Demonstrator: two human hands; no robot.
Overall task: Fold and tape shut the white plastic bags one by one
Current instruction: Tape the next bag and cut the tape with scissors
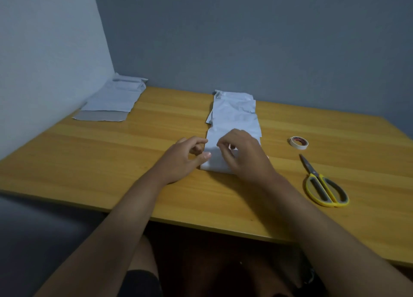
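Observation:
A long white plastic bag (pixel 235 120), folded into a narrow strip, lies on the wooden table (pixel 100 162) and runs away from me. Its near end is turned over into a thicker fold. My left hand (pixel 185 160) is at the left edge of that fold, its thumb against the plastic and its fingers curled at the edge. My right hand (pixel 244 156) lies over the fold from the right, curled fingers pinching the plastic and hiding the bag's near right corner.
A roll of pale tape (pixel 299 142) lies to the right of the bag, with yellow-handled scissors (pixel 324 187) nearer to me. A pile of flat white bags (pixel 114 98) sits in the far left corner against the wall. My knees are under the table's front edge.

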